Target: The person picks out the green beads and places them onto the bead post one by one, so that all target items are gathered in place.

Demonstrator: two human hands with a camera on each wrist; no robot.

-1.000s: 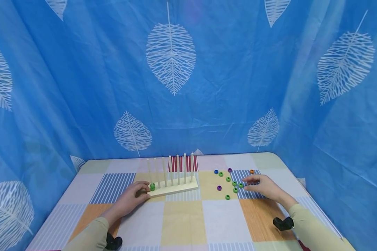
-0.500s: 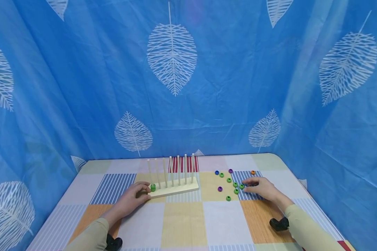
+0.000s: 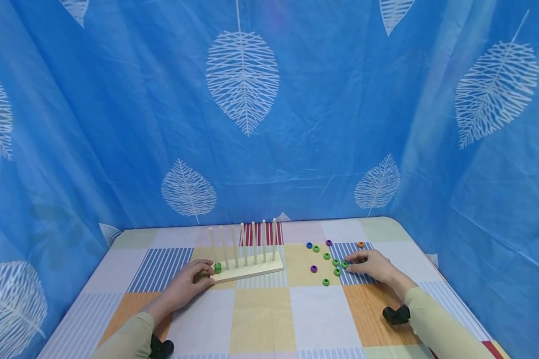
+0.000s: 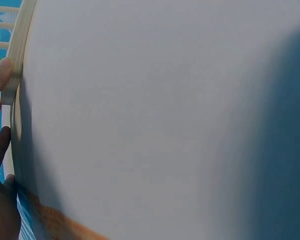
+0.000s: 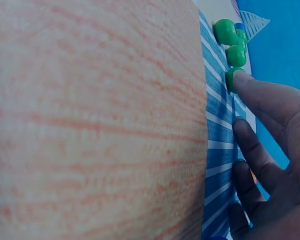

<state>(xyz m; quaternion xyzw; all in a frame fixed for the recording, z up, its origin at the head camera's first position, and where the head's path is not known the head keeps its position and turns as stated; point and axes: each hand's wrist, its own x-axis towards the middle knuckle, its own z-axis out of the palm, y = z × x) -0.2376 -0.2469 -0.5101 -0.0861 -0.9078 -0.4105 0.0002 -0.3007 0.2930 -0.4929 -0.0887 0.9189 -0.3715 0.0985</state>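
Observation:
A pale wooden peg stand point(image 3: 251, 269) with several upright pegs stands left of centre in the head view. Green beads point(image 3: 217, 268) are stacked on its leftmost peg. My left hand point(image 3: 190, 280) grips the stand's left end, thumb at the front edge; the left wrist view shows the thumb point(image 4: 0, 75) against the base. On the right, my right hand point(image 3: 375, 267) has thumb and index finger at a green bead point(image 3: 345, 265) lying on the cloth, pinching it. In the right wrist view the thumb tip covers part of that green bead point(image 5: 231, 81), and the other fingers spread loosely.
Several more green beads point(image 3: 326, 256) lie left of my right hand, with purple beads point(image 3: 314, 269) and a blue bead point(image 3: 309, 245) among them. An orange bead point(image 3: 361, 245) lies behind that hand. A blue leaf-print curtain point(image 3: 296, 124) closes off the patchwork-covered table point(image 3: 260, 319).
My right hand has shifted slightly left, and its fingertips have closed in on the green bead. The left hand stays on the stand.

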